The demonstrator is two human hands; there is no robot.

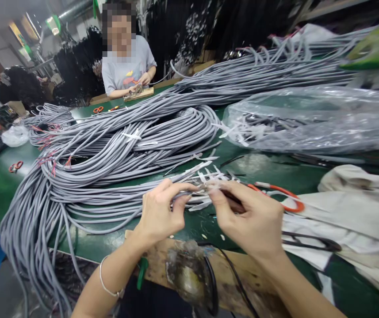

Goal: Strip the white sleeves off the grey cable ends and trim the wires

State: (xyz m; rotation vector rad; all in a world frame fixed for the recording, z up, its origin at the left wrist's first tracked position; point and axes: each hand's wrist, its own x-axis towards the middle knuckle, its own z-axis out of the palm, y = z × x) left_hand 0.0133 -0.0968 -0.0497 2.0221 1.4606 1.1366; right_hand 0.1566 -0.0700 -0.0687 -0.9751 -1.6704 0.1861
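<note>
My left hand (162, 210) is closed, thumb and forefinger pinching a grey cable near its end. Close beside it, my right hand (250, 212) is also closed, its fingertips on the whitish, blurred end of the cable. The exact grip is hard to make out there. White strips (204, 170) stick out from several cable ends just behind my fingertips. The bundle of grey cables (109, 196) runs leftward from my hands across the green table (109, 243). Below my hands, a dark, crusted round metal object (189, 276) sits at a wooden board (239, 274).
Thick coils of grey cable (126, 137) cover the table's middle. A clear plastic bag (308, 119) lies at right. Orange-handled scissors (289, 198), a dark tool (312, 242) and pale gloves (351, 207) are beside my right hand. Across the table, a person (128, 66) works with their hands.
</note>
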